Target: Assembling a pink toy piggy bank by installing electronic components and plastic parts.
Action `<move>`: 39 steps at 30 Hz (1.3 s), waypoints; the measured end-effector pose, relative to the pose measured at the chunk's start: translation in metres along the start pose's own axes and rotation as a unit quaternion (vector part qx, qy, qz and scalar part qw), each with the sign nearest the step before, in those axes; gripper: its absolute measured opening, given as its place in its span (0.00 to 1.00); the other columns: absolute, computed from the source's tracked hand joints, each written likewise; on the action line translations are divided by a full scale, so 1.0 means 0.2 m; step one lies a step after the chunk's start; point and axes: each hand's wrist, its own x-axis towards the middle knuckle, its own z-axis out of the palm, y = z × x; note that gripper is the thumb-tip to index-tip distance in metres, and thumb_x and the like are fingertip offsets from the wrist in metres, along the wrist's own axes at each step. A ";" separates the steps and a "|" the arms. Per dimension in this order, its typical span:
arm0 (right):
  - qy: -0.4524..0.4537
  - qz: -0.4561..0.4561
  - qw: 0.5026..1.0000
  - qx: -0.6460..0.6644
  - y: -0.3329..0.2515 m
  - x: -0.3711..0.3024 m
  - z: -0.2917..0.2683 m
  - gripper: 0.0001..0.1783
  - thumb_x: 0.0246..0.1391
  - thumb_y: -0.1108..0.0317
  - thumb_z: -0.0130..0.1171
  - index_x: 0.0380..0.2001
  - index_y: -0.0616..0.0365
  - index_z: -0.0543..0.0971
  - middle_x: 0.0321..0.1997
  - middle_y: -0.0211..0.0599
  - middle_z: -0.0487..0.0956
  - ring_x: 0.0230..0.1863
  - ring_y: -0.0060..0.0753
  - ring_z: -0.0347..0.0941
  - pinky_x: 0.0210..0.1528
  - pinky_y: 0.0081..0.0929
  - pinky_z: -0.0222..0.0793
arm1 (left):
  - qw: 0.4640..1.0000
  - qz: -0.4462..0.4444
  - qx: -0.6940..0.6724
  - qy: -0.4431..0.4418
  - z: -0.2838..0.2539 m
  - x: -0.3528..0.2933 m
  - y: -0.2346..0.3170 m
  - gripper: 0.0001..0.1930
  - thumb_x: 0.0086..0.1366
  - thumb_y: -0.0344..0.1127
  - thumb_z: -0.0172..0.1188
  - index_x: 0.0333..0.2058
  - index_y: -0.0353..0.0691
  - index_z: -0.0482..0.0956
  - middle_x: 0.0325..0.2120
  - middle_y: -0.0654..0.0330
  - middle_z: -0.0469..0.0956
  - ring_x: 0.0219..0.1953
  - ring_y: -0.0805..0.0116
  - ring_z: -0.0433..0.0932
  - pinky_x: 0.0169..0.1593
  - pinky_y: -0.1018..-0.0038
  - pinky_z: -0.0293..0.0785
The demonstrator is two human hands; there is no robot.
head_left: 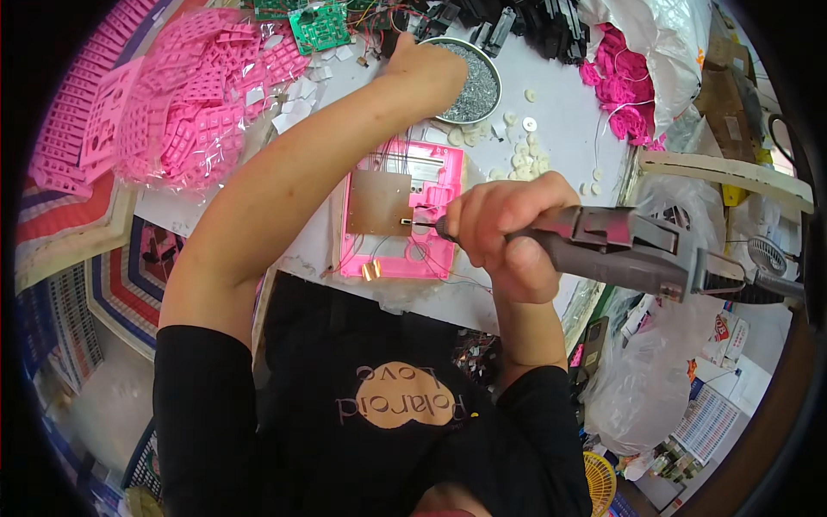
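My right hand (517, 228) is wrapped round a grey electric screwdriver (603, 246), held nearly level. Its thin bit reaches left to a small dark part at the edge of a brown circuit board (379, 200). The board lies in an open pink plastic housing (441, 258), with thin wires running from it. Beyond the housing, my left hand (428, 77) is curled at the left side of a round metal bowl (498, 84) full of small silvery screws (476, 95). Its fingertips are mostly hidden, so whatever they pinch does not show.
Bagged pink keypad pieces (194, 121) are heaped at the far left. Green circuit boards (319, 28) and black plastic parts (551, 30) lie along the back. Cream discs (527, 159) are scattered right of the housing. A white sack (680, 52) with pink pieces stands at far right.
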 end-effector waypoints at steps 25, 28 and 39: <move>-0.130 0.022 0.975 -0.176 0.20 0.00 0.16 0.08 0.50 0.81 0.58 0.31 0.60 0.70 0.21 0.37 0.72 0.23 0.32 0.69 0.31 0.37 0.70 | 0.925 0.011 -0.257 0.280 -0.27 -0.55 -0.07 0.10 0.62 0.38 0.57 0.26 0.38 0.77 0.23 0.53 0.78 0.30 0.52 0.79 0.34 0.62 0.69; -0.139 0.016 0.971 -0.193 0.20 0.00 0.13 0.08 0.53 0.77 0.59 0.31 0.59 0.70 0.20 0.35 0.72 0.21 0.31 0.67 0.28 0.35 0.68 | 0.926 0.033 -0.293 0.237 -0.18 -0.83 -0.11 0.09 0.59 0.34 0.62 0.25 0.37 0.73 0.22 0.55 0.76 0.27 0.52 0.75 0.36 0.62 0.67; -0.081 0.003 0.997 -0.011 0.11 0.08 0.22 0.15 0.58 0.57 0.64 0.34 0.54 0.71 0.14 0.26 0.69 0.15 0.25 0.65 0.20 0.28 0.61 | 0.904 0.051 -0.369 0.211 0.16 -1.19 -0.05 0.06 0.56 0.31 0.67 0.31 0.43 0.79 0.27 0.62 0.80 0.32 0.63 0.79 0.53 0.62 0.64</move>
